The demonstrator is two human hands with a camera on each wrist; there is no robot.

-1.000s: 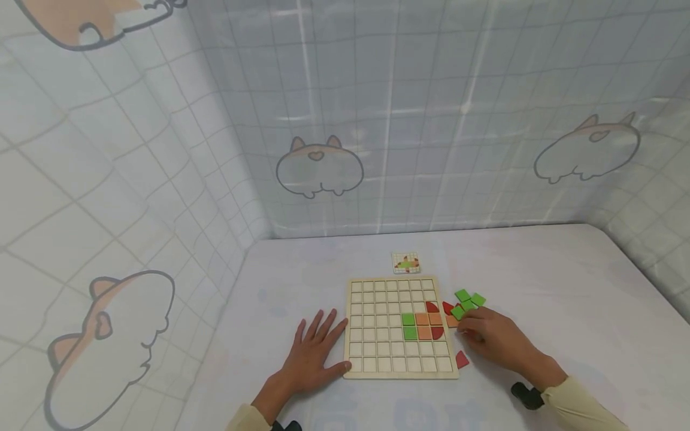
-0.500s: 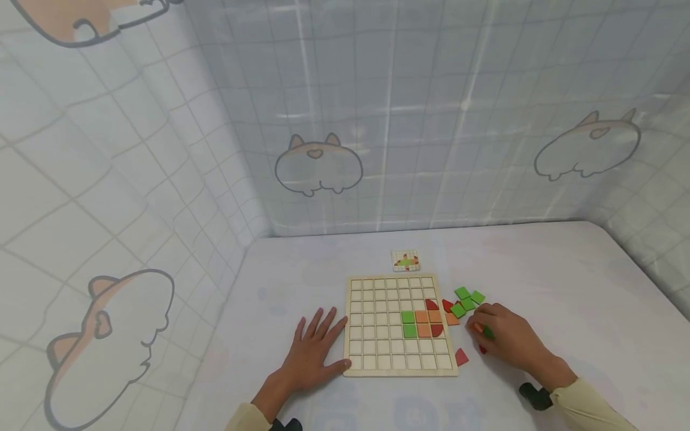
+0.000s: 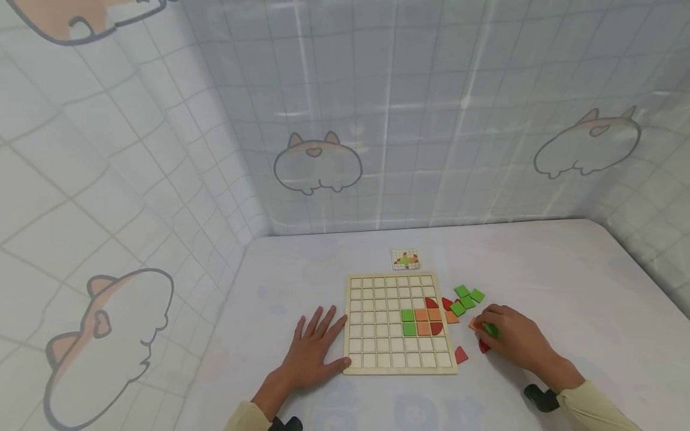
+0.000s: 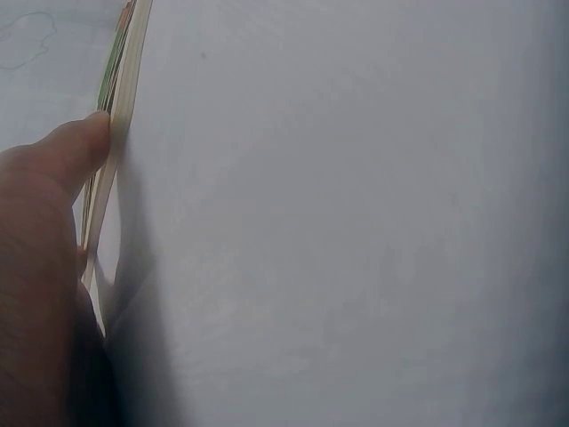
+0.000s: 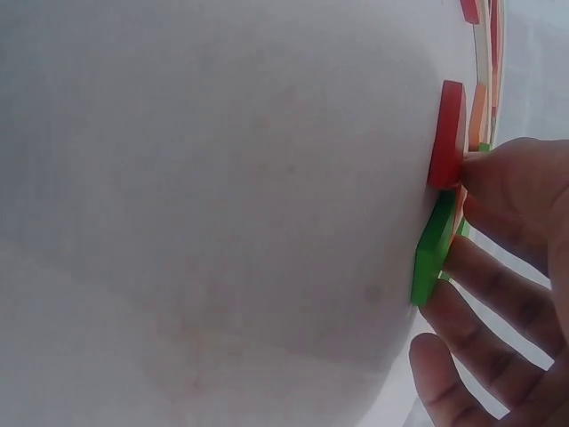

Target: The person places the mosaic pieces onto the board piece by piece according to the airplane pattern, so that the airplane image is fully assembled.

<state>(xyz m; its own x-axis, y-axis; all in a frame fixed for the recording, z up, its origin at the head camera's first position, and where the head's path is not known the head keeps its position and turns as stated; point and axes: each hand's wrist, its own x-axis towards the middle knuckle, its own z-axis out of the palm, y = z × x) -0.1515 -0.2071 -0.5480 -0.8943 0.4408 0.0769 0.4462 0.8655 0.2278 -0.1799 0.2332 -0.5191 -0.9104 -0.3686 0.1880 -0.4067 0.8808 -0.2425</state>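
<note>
My left hand (image 3: 312,356) lies palm down with fingers spread, its thumb against the lower left corner of a wooden grid board (image 3: 377,353). In the left wrist view the thumb (image 4: 76,147) presses the board's edge (image 4: 126,107). Green, orange and red tiles sit in cells on the board's right side. My right hand (image 3: 514,338) is curled low over loose tiles right of the board, pinching an orange tile (image 3: 472,324) between thumb and forefinger. Beneath it are a green tile (image 5: 433,249) by the other fingertips and a red rounded tile (image 5: 447,133) by the thumb.
Several green tiles (image 3: 466,302) lie in a loose group beyond the right hand. A red tile (image 3: 460,355) and an orange tile (image 3: 451,316) lie by the board's right edge. Behind the board is a small pattern card (image 3: 405,259). Patterned walls surround the white table (image 3: 539,269).
My right hand has moved right and slightly nearer from the tile group; green, orange and red tiles now show beneath it. The left hand stays at the board.
</note>
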